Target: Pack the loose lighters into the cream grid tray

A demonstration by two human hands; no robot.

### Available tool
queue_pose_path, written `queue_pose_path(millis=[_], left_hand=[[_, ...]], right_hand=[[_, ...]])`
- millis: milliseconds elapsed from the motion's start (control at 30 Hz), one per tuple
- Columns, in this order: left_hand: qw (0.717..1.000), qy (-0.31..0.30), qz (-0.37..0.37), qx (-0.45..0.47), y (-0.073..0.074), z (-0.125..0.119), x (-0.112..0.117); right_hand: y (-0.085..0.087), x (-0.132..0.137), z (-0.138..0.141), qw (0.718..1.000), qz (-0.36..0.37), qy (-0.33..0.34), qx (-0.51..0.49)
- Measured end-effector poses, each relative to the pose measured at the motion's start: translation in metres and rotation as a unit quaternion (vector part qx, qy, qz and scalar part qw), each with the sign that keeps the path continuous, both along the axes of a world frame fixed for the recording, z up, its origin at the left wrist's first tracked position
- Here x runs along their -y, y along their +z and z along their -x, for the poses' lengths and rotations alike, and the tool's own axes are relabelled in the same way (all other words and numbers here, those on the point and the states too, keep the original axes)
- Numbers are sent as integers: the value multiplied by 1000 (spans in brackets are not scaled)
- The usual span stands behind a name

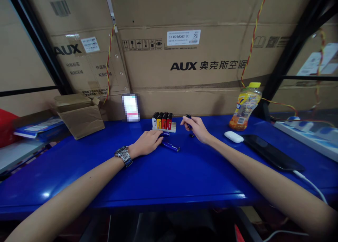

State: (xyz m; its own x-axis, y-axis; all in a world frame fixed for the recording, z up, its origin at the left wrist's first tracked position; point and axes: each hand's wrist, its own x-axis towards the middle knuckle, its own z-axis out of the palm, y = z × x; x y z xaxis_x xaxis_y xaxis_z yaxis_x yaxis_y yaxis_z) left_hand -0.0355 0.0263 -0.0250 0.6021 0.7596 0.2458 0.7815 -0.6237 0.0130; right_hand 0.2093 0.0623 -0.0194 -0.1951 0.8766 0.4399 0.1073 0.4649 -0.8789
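Note:
My left hand, with a metal watch on its wrist, lies palm down on the table with its fingers stretched out. Its fingertips reach a blue lighter, and another blue lighter lies just beyond the thumb. Farther right, my right hand is closed around a dark lighter, held upright and partly hidden by the fingers. A small dark thing shows on the table below that hand. Between the hands stands a tray of lighters, with rows of white, yellow, orange and red ones.
Behind the blue table stand large cardboard boxes. A lit phone leans there beside an open small carton. To the right are a drink bottle, a white earbud case, a cabled black phone and a power strip.

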Motion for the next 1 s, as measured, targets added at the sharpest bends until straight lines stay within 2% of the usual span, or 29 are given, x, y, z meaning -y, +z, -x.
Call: queue_pose_path(millis=[167, 400, 700, 867, 933, 1000], left_hand=[[1000, 5, 11, -5, 1, -1, 1], [1000, 3, 8, -3, 1, 0, 0], [1000, 3, 2, 1, -1, 0, 0], [1000, -3, 1, 6, -2, 1, 0], [1000, -1, 5, 3, -2, 1, 0], [1000, 0, 8, 2, -1, 1, 0]], right_hand=[[0, 0, 1, 989, 94, 51, -98], [8, 8, 3, 981, 162, 17, -102], [7, 9, 7, 984, 125, -12, -128], [4, 2, 3, 992, 86, -10, -86], [4, -3, -1, 998, 47, -12, -44], [4, -12, -4, 999, -29, -25, 26]])
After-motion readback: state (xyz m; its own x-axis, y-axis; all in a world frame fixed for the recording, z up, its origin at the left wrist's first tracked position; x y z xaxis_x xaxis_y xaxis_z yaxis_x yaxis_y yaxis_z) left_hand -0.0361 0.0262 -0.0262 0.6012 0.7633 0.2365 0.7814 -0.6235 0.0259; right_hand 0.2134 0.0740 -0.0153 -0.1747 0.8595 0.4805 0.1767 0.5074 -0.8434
